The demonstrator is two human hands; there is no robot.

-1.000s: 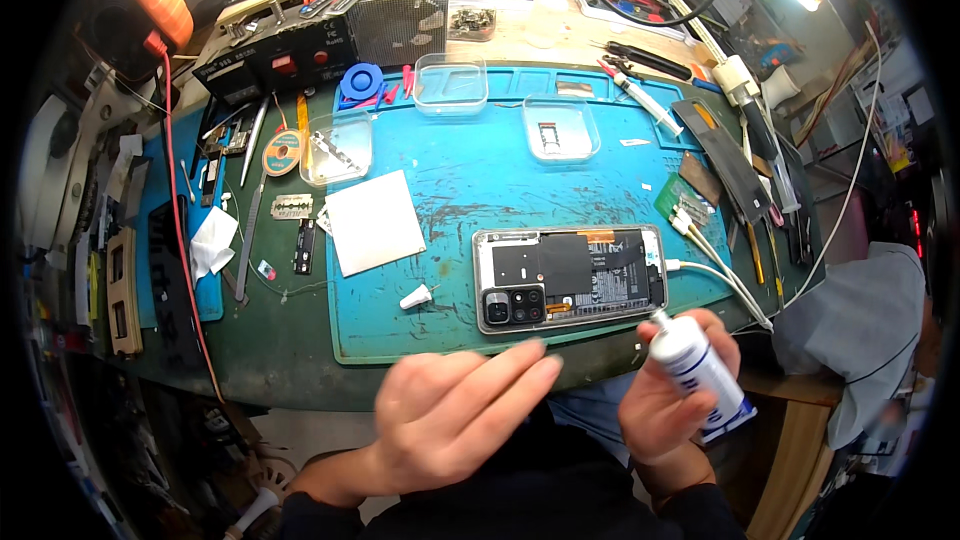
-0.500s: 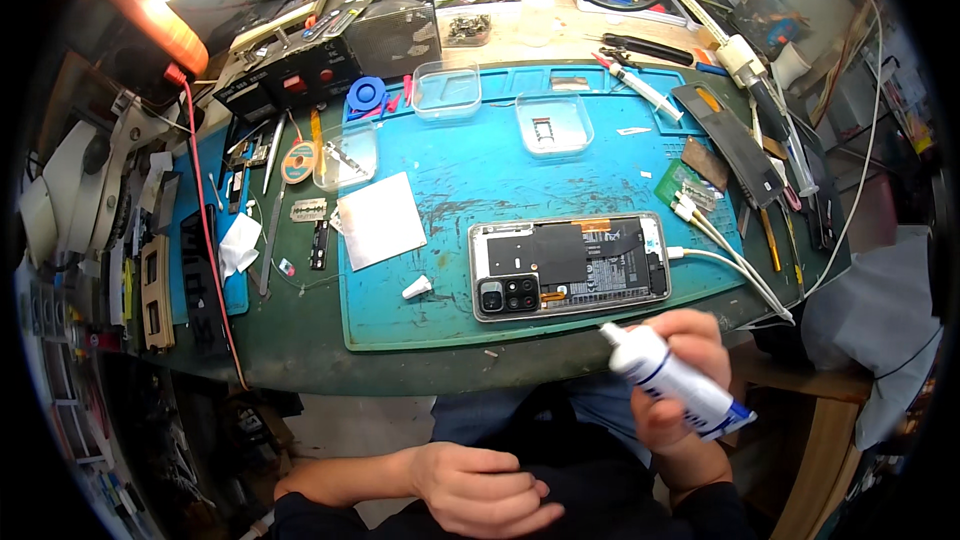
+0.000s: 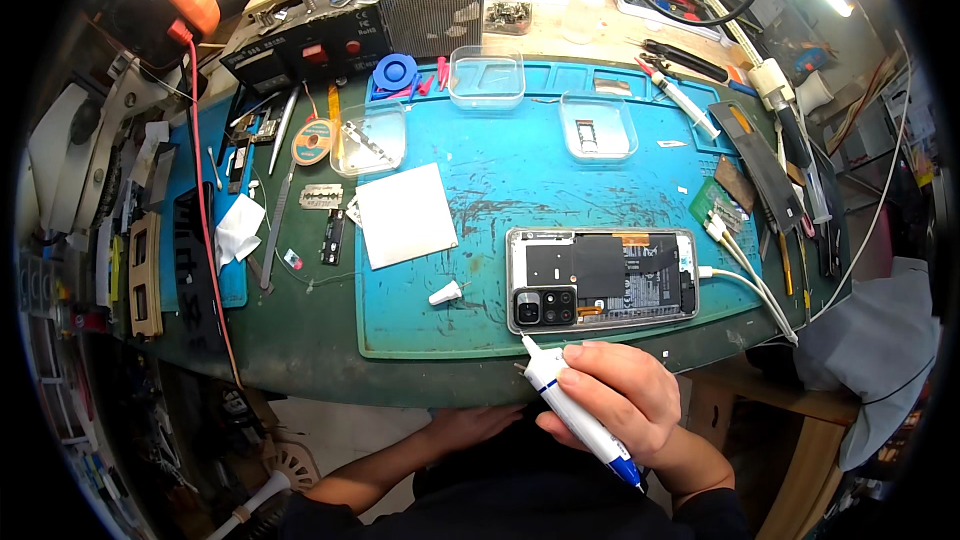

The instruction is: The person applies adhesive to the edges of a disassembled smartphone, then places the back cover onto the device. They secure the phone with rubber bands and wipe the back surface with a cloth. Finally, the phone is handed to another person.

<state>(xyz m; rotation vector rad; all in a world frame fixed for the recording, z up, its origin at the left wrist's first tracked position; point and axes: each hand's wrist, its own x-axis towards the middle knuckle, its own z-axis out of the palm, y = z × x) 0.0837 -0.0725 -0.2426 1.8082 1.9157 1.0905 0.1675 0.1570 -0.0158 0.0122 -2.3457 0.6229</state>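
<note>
My right hand [image 3: 630,392] is closed around a white squeeze tube [image 3: 580,418] with a blue tail end. Its narrow nozzle points up and left, at the lower left corner of an opened smartphone [image 3: 610,280]. Whether the tip touches the phone I cannot tell. The phone's back cover is off, showing the camera block, battery and a black sheet, and a white cable [image 3: 735,283] runs into its right end. A small white cap [image 3: 446,292] lies on the blue mat to the left. My left hand [image 3: 478,424] is low by the bench edge, its fingers hidden.
A white square pad [image 3: 407,215] lies on the blue mat [image 3: 480,330]. Clear plastic boxes [image 3: 487,80] stand behind, one holding a small metal frame. A solder wick spool [image 3: 313,142], blade [image 3: 321,196] and tweezers sit at left; a syringe [image 3: 685,108] and tools at right.
My right hand has moved left and turned the tube, bringing its nozzle to the phone's lower left corner. My left hand has moved up toward the bench edge. The view has shifted slightly.
</note>
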